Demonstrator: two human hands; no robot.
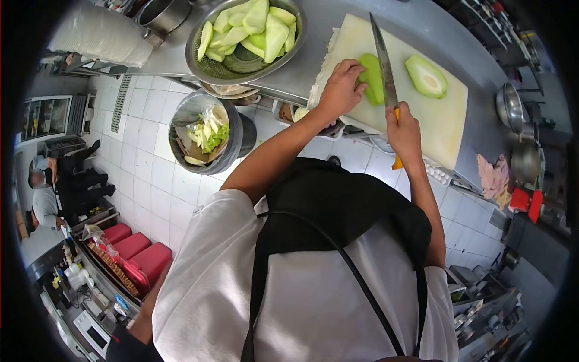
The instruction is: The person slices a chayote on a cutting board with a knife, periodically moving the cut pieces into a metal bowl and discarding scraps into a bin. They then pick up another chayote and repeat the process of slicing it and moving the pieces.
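Observation:
On the white cutting board (443, 130) lies a piece of green vegetable (372, 78), its near side touched by the bent fingers of my left hand (344, 87). My right hand (404, 133) is wrapped round the orange handle of a long knife (383, 60), whose blade points away from me, just right of that piece. A cut half (426, 76) of the same vegetable rests farther right on the board, its pale core facing up. At the left, a metal bowl (241, 80) holds several pale green slices (256, 18).
Below the counter (313, 54) stands a lined bin (181, 154) with scraps. Metal bowls (510, 108), a pink cloth (493, 175) and a red object (526, 204) are at the right. A pot (164, 15) sits back left. Two people (45, 199) are at the far left.

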